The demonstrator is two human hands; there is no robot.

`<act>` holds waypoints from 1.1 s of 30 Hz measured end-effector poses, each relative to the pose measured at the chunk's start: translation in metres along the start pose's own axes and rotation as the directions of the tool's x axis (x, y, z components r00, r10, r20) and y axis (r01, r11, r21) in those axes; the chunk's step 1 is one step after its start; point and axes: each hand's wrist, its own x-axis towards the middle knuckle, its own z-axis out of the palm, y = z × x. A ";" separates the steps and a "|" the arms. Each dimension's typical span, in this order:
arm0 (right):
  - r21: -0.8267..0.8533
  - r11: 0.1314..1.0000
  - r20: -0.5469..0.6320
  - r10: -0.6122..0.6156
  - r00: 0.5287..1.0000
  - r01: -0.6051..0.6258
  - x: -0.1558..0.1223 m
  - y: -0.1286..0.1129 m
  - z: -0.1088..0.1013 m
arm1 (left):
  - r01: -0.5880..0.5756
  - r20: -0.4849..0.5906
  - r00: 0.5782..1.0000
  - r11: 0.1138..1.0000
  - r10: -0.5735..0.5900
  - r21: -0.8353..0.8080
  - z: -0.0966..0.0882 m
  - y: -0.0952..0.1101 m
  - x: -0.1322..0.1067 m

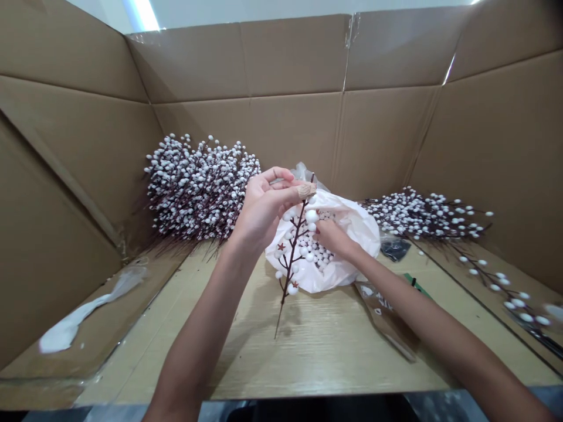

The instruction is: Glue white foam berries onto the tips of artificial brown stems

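Observation:
My left hand (264,205) is closed in a pinch on the top of a dark artificial branch (290,264) with white berries, holding it upright above the wooden table. My right hand (334,237) is closed at a white berry (311,216) on that branch, fingers pressed to it. Right behind the branch lies an open white plastic bag (352,234) with several loose white berries inside.
A big pile of finished berry branches (197,187) leans at the back left. A flatter pile of branches (422,217) lies at the back right, more (514,293) trailing toward the right edge. Cardboard walls (88,146) surround the table. Clear plastic wrappers (387,316) and white scrap (65,331) lie about.

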 end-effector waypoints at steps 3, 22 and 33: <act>-0.009 1.000 -0.029 0.006 1.000 -0.006 0.000 0.001 0.000 | 0.006 0.020 1.000 1.000 -0.006 0.003 0.002 0.000 -0.001; -0.010 1.000 0.351 -0.009 0.936 0.014 -0.003 -0.006 -0.032 | 0.005 0.051 0.999 0.998 -0.008 0.055 0.003 0.001 0.000; -0.002 0.994 0.301 -0.102 0.948 0.108 -0.003 -0.004 -0.031 | 0.014 0.035 0.999 0.996 -0.017 0.084 0.003 0.002 -0.002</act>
